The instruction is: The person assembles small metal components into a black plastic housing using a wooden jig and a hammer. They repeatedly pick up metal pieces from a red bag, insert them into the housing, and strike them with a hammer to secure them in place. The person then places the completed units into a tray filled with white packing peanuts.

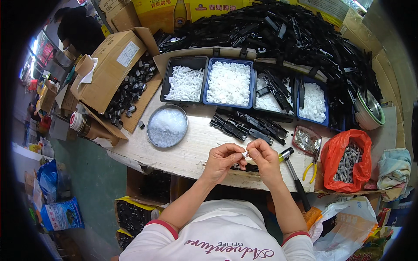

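Note:
Over the front edge of the bench, my left hand (224,160) and my right hand (264,160) meet, fingertips pinched together. Between them is a small white plastic part (245,154), partly hidden by the fingers. Just beyond my hands lie several long black plastic parts (248,126) in a loose group. Behind these stand a black tray (163,92) of thin white pieces, a blue tray (204,98) of small white caps, and two more trays of white pieces; black parts lie across one of those. A mallet (297,178) rests beside my right hand.
A round metal dish (186,130) of clear small pieces sits left. Rightward are a clear box (307,140) of metal pieces, yellow-handled pliers (310,170) and a red bag (331,150) of grey pieces. A cardboard box (106,65) spills black blocks. Black parts (278,32) heap up behind.

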The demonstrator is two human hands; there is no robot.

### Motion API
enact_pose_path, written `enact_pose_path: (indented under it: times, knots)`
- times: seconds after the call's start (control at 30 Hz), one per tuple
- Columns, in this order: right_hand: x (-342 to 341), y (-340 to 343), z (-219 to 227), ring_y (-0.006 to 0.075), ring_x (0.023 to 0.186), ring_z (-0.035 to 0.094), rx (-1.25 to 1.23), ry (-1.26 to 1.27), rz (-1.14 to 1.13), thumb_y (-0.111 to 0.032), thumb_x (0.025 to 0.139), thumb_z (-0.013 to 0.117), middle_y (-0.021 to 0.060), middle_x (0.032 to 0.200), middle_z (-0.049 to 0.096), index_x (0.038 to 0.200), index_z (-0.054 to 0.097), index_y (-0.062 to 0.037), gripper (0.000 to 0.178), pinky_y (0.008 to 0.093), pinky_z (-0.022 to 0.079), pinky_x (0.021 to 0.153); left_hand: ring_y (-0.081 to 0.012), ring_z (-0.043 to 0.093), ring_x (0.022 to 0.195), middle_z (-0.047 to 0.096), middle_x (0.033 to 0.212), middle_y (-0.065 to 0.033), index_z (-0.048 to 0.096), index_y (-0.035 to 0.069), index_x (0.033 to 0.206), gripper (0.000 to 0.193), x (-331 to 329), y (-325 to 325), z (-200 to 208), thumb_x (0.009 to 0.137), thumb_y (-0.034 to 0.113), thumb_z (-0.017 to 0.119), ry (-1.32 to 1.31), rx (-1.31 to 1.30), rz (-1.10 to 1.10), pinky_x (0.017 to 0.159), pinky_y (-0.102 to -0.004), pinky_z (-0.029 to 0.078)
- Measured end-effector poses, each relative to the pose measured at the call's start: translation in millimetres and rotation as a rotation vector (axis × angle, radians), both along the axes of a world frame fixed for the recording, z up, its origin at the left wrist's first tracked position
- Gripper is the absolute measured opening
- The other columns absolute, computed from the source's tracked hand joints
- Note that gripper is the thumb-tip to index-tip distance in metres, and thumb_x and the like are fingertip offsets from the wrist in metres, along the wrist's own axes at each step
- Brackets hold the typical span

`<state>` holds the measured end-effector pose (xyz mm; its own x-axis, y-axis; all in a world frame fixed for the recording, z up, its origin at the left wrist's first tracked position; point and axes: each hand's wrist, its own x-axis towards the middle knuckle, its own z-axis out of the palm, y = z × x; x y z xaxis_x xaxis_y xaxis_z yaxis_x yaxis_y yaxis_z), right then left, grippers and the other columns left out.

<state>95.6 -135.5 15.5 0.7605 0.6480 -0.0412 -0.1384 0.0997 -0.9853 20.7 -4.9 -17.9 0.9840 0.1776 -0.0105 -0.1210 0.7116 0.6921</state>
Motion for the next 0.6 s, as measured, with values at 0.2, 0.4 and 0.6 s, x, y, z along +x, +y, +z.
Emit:
enact_pose_path:
  times: [0.2, 0.4, 0.6]
  knots:
    - [-4.4, 2.0, -1.6, 0.0194, 0.071, 0.052, -0.157, -0.67, -0.147, -0.005, 0.079, 0.058, 0.0068, 0.078, 0.054, 0.083, 0.058, -0.0038, 0.004, 0.0294, 0.036, 0.068, -0.0179, 0.061, 0.071, 0.06, 0.087, -0.0113, 0.058, -0.001, 0.091, 0.009, -6.8, -5.2, -5.7, 0.082, 0.001, 0.056, -0.028, 0.181, 0.135, 0.061, -0.0295, 0.053]
    - [-19.3, -8.5, 5.4, 0.0183, 0.068, 0.05, -0.296, -0.915, -0.183, -0.004, 0.071, 0.065, 0.0031, 0.073, 0.056, 0.084, 0.061, -0.0059, 0.014, 0.0301, 0.03, 0.063, -0.0128, 0.06, 0.075, 0.06, 0.086, -0.0077, 0.06, -0.001, 0.092, 0.01, -10.0, -7.2, -6.3, 0.082, 0.001, 0.057, -0.039, 0.244, 0.19, 0.068, -0.0224, 0.051]
    - [-13.1, -17.4, -3.5, 0.0176, 0.068, 0.05, -0.382, -1.119, -0.13, -0.005, 0.068, 0.066, 0.0019, 0.071, 0.055, 0.078, 0.06, -0.0069, 0.012, 0.0316, 0.03, 0.064, -0.018, 0.055, 0.085, 0.061, 0.091, -0.0069, 0.063, 0.002, 0.086, 0.014, -16.7, 6.6, -0.1, 0.073, -0.003, 0.063, -0.061, 1.102, 0.351, 0.072, -0.0276, 0.044]
